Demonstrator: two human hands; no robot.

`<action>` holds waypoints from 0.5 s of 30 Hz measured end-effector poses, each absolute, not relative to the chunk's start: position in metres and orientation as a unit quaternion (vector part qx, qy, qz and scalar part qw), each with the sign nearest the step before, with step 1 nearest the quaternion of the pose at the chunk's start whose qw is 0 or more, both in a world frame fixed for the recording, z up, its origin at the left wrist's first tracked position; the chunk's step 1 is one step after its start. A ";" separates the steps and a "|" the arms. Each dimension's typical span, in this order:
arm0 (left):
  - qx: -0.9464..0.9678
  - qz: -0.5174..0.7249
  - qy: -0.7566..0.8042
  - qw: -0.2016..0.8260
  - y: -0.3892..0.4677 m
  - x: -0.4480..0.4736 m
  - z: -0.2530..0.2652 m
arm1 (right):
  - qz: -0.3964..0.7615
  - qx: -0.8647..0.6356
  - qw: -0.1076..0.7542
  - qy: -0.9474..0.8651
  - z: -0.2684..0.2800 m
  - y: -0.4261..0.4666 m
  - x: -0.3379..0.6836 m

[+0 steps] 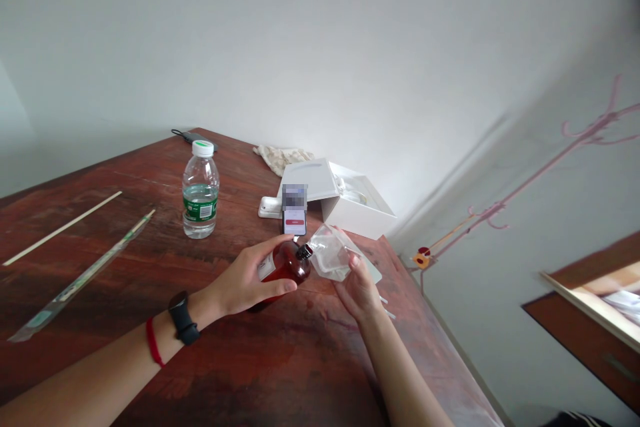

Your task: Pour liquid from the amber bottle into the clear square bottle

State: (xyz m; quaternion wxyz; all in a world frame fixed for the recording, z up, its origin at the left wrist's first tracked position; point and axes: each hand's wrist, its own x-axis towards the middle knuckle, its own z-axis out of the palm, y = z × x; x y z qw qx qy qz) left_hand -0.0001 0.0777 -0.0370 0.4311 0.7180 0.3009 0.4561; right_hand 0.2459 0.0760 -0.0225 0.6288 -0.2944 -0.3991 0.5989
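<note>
Wooden table (280, 363) down here has a left hand (245, 278) wrapped round a brown bottle (294, 264) and a right hand (357, 288) gripping a clear cup (330, 255) at the bottle's 3 o'clock, probably pouring, so next needs steady tilting.

The left hand (250, 280) partly hides the amber bottle (291, 267) from me; past the surface's (310, 360) right edge, a coat stand (533, 179) is cut off
</note>
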 end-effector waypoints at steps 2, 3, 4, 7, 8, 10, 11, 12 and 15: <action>0.724 0.454 0.298 0.425 0.078 0.000 -0.036 | 0.592 -0.292 0.629 -0.411 -0.020 0.075 0.247; 0.727 0.455 0.298 0.420 0.078 0.000 -0.036 | 0.588 -0.290 0.629 -0.418 -0.020 0.075 0.247; 0.729 0.456 0.298 0.415 0.078 0.000 -0.036 | 0.585 -0.290 0.628 -0.424 -0.019 0.074 0.247; 0.733 0.458 0.299 0.404 0.077 -0.001 -0.035 | 0.582 -0.293 0.628 -0.425 -0.018 0.074 0.249; 0.735 0.457 0.299 0.402 0.077 -0.001 -0.035 | 0.582 -0.293 0.630 -0.423 -0.018 0.074 0.250; 0.739 0.454 0.298 0.400 0.077 -0.001 -0.035 | 0.581 -0.293 0.633 -0.420 -0.018 0.075 0.252; 0.740 0.453 0.296 0.400 0.077 -0.001 -0.035 | 0.580 -0.292 0.633 -0.421 -0.018 0.075 0.253; 0.741 0.451 0.294 0.401 0.077 -0.001 -0.036 | 0.579 -0.291 0.633 -0.424 -0.018 0.075 0.253; 0.742 0.446 0.291 0.408 0.078 -0.001 -0.038 | 0.571 -0.291 0.631 -0.436 -0.017 0.075 0.254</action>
